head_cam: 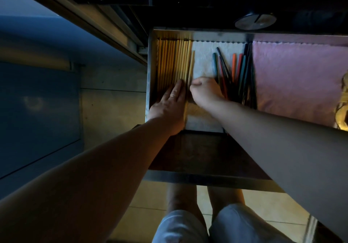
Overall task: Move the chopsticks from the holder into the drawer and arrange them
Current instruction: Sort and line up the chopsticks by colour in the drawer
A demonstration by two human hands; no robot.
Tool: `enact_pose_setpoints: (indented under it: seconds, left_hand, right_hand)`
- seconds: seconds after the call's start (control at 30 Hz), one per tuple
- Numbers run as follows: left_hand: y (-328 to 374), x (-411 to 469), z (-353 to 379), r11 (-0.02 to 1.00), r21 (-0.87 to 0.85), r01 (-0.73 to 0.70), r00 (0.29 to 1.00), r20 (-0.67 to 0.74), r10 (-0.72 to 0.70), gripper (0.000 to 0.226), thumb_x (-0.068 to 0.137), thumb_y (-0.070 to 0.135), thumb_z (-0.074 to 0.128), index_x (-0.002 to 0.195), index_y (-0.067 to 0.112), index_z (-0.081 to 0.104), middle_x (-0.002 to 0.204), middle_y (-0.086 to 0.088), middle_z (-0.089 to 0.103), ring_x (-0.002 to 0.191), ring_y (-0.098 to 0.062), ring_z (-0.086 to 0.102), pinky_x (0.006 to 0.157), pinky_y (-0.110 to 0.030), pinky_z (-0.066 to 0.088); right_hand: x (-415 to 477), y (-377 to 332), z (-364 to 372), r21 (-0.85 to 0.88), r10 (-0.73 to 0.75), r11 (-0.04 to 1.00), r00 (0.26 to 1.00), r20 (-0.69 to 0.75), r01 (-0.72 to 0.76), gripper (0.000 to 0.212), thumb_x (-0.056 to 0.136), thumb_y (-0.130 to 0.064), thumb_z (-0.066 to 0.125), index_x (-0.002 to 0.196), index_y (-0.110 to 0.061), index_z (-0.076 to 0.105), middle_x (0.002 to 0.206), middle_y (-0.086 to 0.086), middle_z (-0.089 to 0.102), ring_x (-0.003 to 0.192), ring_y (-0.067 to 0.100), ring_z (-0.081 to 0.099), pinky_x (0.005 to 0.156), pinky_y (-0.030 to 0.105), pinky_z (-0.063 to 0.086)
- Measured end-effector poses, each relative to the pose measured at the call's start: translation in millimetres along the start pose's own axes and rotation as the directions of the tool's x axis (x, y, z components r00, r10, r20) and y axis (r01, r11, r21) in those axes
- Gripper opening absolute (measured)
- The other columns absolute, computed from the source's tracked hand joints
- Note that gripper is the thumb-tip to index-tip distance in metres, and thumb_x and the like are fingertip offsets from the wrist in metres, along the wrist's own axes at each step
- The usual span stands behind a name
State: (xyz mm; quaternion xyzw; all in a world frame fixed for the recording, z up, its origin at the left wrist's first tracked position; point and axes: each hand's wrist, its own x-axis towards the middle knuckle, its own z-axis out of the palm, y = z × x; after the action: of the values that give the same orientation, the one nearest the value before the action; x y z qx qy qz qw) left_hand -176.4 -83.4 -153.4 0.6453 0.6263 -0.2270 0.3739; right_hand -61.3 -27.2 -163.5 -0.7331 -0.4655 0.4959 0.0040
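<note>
Lining up bamboo chopsticks [172, 62] in drawer [151, 69]

L hand [170, 104] lying flat, open, pinning the row; R hand [204, 92] pinching one stray chopstick [191, 65]. Best nudging it flush w/ tips even; coloured chopsticks [237, 69] lying loose beside.

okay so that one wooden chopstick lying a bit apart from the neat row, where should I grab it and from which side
Pinch the stray wooden chopstick from above on its bare far half, with fingers closing from both long sides. Its near end is hidden under the right hand. The white liner to its right is bare, while the wooden row crowds its left.
</note>
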Motion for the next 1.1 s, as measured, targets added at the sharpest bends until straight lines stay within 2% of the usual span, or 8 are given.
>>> enact_pose_setpoints:
  seconds: [0.2,0.33,0.57,0.67,0.77,0.9,0.97,1.1]
  left_hand:
    - [2.4,-1.1,-1.3,1.000,-0.001,0.006,1.000,0.002,-0.006,0.084,0.093,0.014,0.044,0.153,0.032,-0.012,0.155,0.016,-0.031,0.149,-0.017,-0.006,0.112,-0.051,0.026]
    - [7.9,-4.8,-2.5,1.000,0.013,0.006,0.999,-0.033,-0.006,0.083,0.093,0.016,0.048,0.155,0.030,-0.005,0.160,0.011,-0.022,0.149,-0.021,-0.004,0.115,-0.050,0.020]
    - [44.5,-3.5,-5.3,0.995,0.083,-0.055,0.989,-0.129,0.065,0.058,0.090,0.022,0.052,0.144,0.028,0.031,0.162,-0.002,0.009,0.147,-0.028,0.005,0.114,-0.048,0.022]
    - [68.8,2.7,-8.2,0.998,-0.055,-0.027,0.995,-0.093,0.021,0.048,0.090,0.024,0.052,0.137,0.023,0.042,0.146,-0.005,0.039,0.133,-0.029,0.037,0.096,-0.044,0.041]
    - [92.9,12.0,-8.1,0.911,-0.387,0.144,0.987,-0.016,-0.163,0.033,0.090,0.028,0.050,0.122,0.020,0.054,0.114,-0.006,0.061,0.100,-0.027,0.060,0.076,-0.036,0.050]
    - [114.3,28.1,5.7,0.821,-0.514,0.250,0.956,-0.002,-0.292,0.026,0.084,0.037,0.060,0.100,0.018,0.065,0.090,-0.005,0.067,0.073,-0.021,0.061,0.050,-0.025,0.042]
    - [121.8,34.6,13.8,0.800,-0.533,0.277,0.942,-0.013,-0.335,0.027,0.083,0.040,0.062,0.096,0.017,0.065,0.084,-0.004,0.065,0.065,-0.017,0.058,0.044,-0.023,0.033]
    - [128.8,41.0,22.5,0.762,-0.569,0.311,0.921,-0.019,-0.390,0.024,0.083,0.037,0.063,0.096,0.017,0.061,0.083,-0.002,0.064,0.070,-0.018,0.062,0.046,-0.023,0.038]
  right_hand:
    - [-1.3,7.7,-4.7,0.100,0.026,0.995,0.999,0.029,-0.029,0.020,0.086,-0.021,0.056,0.099,-0.019,0.071,0.094,0.000,0.069,0.091,0.020,0.067,0.084,0.039,0.057]
    - [-4.1,22.6,-21.2,0.107,0.078,0.991,0.997,0.019,-0.079,0.024,0.086,-0.024,0.055,0.106,-0.022,0.069,0.109,0.000,0.071,0.099,0.021,0.067,0.087,0.041,0.057]
    - [-6.3,68.9,-57.1,0.144,0.072,0.987,0.997,-0.033,-0.067,0.027,0.071,-0.025,0.049,0.090,-0.025,0.069,0.100,0.004,0.073,0.095,0.024,0.068,0.090,0.042,0.055]
    - [-1.3,88.2,-66.6,0.196,0.091,0.977,0.995,-0.037,-0.082,0.022,0.070,-0.021,0.046,0.082,-0.029,0.063,0.097,0.010,0.072,0.091,0.029,0.068,0.087,0.044,0.055]
    - [1.7,101.3,-76.0,0.228,0.081,0.971,0.995,-0.054,-0.067,0.024,0.079,-0.004,0.047,0.083,-0.024,0.059,0.083,0.008,0.065,0.078,0.029,0.064,0.073,0.034,0.052]
    - [3.1,116.1,-89.4,0.214,0.034,0.977,0.997,-0.063,-0.020,0.030,0.082,0.007,0.048,0.107,-0.002,0.062,0.070,-0.003,0.051,0.062,0.008,0.050,0.048,0.002,0.037]
    - [1.7,121.9,-95.5,0.210,0.009,0.978,0.999,-0.047,0.001,0.030,0.083,0.008,0.047,0.109,0.001,0.059,0.072,0.002,0.052,0.060,0.006,0.046,0.043,0.002,0.034]
    - [3.8,133.6,-105.7,0.203,-0.036,0.978,0.998,-0.046,0.045,0.028,0.084,0.008,0.047,0.109,0.001,0.056,0.070,0.001,0.048,0.060,0.008,0.045,0.042,0.004,0.033]
